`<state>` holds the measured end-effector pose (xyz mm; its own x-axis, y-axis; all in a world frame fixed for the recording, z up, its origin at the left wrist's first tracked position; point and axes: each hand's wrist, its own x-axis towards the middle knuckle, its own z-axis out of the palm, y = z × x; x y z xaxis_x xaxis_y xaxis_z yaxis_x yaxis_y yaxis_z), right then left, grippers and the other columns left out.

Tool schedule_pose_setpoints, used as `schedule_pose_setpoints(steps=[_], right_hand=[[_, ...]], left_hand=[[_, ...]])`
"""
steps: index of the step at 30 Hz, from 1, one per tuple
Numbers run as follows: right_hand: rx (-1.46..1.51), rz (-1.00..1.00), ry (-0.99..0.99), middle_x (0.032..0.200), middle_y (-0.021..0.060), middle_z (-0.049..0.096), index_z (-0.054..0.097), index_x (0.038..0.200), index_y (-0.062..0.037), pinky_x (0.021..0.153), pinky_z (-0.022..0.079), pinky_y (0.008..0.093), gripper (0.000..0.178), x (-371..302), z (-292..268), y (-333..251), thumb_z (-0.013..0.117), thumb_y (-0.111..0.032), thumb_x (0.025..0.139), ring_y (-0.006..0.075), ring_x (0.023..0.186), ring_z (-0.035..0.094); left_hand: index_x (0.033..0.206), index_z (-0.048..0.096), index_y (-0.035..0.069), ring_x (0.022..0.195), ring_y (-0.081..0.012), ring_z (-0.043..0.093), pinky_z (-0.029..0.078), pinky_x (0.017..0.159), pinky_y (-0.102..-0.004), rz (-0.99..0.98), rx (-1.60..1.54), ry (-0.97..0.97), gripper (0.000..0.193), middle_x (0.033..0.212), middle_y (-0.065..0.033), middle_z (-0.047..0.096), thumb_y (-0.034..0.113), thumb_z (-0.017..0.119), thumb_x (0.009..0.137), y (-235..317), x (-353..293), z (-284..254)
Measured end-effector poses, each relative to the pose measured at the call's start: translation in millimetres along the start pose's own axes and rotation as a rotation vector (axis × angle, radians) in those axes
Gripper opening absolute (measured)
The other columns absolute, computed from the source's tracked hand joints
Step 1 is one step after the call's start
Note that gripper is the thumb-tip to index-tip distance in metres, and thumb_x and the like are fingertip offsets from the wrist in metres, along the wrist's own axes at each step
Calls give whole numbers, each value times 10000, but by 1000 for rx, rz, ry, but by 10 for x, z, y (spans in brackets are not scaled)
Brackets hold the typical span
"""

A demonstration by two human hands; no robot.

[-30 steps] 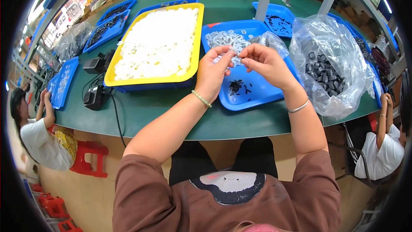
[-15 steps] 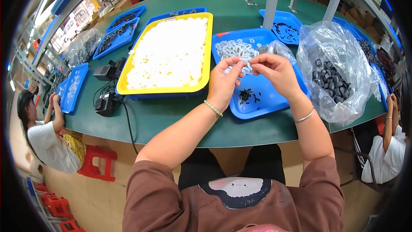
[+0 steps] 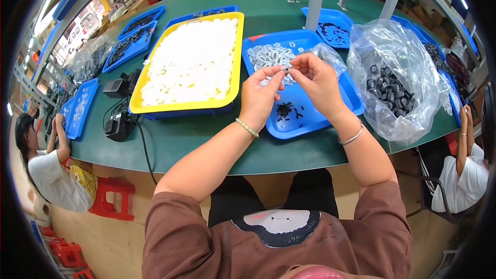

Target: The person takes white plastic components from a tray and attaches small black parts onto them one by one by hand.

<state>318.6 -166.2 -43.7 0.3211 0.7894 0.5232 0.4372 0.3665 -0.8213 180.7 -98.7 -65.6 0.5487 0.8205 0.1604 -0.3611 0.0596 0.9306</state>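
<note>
Above a blue tray, my left hand pinches a small pale plastic piece between thumb and fingers. My right hand is closed in a pinch right beside it, thumb and forefinger at the same piece. A tiny dark spot shows between the fingertips; whether the right fingers hold a separate part is too small to tell. Behind the left fingers lies a heap of translucent plastic pieces in the tray. Below the hands, a little pile of tiny black parts rests on the tray floor.
Left of the tray stands a yellow tray full of white pieces. A clear bag of black parts sits to the right. Black power adapters with cables lie at left. Grey posts rise behind. People sit at both sides.
My right fingertips have come in against the left ones; a small gap stood between them before. The whole view has shifted slightly.
</note>
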Motion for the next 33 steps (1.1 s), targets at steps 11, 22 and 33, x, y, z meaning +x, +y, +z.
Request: schedule_pose_setpoints(steps=[11,22,33], right_hand=[[-166,-15,-3,795,73,625,525,886,5,674,514,265,189,19,-53,-98,691,-12,797,133,733,617],[71,219,-171,849,34,648,620,935,17,680,501,222,121,1,-180,-29,664,-47,842,80,740,604],[236,267,-209,824,43,632,598,900,25,661,505,222,104,38,-137,-14,645,-38,833,87,728,604]], left_hand=[[1064,633,23,646,-52,506,406,556,-176,-47,72,-32,224,776,-12,594,156,655,886,51,-13,9],[1023,639,43,673,-38,516,400,553,-160,-32,50,-124,201,799,9,594,184,671,884,-28,-5,-24],[966,629,24,683,-47,535,422,573,-205,246,321,-74,127,798,-13,618,126,625,889,3,-12,5]])
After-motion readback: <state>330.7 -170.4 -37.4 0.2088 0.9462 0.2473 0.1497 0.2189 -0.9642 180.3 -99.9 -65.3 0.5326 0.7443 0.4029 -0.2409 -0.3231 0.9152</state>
